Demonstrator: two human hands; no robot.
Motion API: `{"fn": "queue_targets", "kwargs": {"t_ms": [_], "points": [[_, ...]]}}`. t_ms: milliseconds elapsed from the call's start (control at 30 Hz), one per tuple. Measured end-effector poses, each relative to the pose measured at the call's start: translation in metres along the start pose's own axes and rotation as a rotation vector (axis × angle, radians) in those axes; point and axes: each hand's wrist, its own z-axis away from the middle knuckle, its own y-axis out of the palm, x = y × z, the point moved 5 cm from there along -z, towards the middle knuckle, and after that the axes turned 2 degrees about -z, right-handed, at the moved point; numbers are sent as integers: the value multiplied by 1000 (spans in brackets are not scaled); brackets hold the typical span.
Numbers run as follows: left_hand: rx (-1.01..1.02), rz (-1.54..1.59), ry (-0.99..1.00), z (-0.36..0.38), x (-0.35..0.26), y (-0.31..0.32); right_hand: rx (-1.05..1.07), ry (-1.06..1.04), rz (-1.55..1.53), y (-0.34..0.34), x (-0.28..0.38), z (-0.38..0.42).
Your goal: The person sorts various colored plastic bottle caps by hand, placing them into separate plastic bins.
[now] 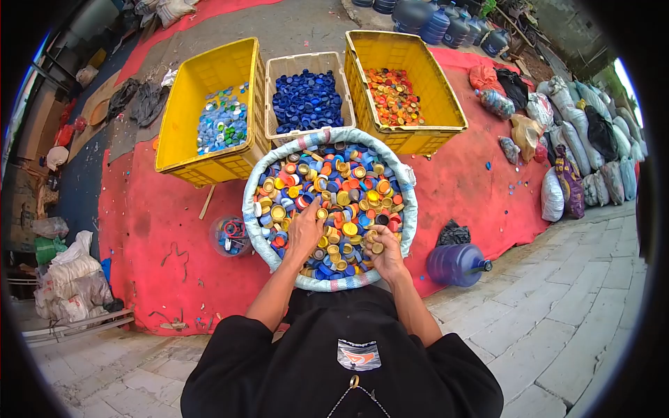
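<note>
Inside the rolled rim of the woven sack (256, 230), mixed bottle caps (341, 191) are lying heaped, and both hands are working at its near edge. The left hand (304, 233) is resting flat, fingers spread over the pile; the right hand (382, 252) is curling closed around a few yellow caps (375, 240). These are probably light, rigid, smooth plastic discs, apt to slip, best pinched by their ribbed rims. Beyond the sack's far edge, a yellow crate (182, 118), a beige crate (304, 64) and another yellow crate (435, 90) are holding sorted colours.
</note>
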Motion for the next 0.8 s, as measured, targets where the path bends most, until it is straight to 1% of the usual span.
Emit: {"fn": "queue_targets", "kwargs": {"t_ms": [233, 333, 367, 433, 467, 500, 567, 600, 700, 800], "points": [[-11, -38, 89, -2, -3, -6, 18, 17, 6, 1, -9, 2], [-211, -1, 257, -3, -3, -10, 2, 20, -17, 7, -9, 5], [-73, 297, 35, -5, 9, -2, -1, 19, -43, 11, -7, 6], [219, 879, -413, 1, 7, 8, -5, 13, -93, 18, -4, 8], [305, 1233, -553, 3, 2, 10, 57, 13, -161, 12, -7, 3], [268, 1514, -648, 4, -6, 9, 35, -1, -170, 16, -3, 3], [251, 1691, -706, 1, -8, 14, -6, -32, -189, 28, 5, 5], [243, 1732, -750, -1, -15, 11, -33, -30, -245, 27, 8, 1], [296, 1813, -774, -12, -12, 29, 37, -119, -199, 34, 30, -5], [336, 1952, -806, -36, -26, 38, 27, -177, -234, 37, 57, -19]]}}
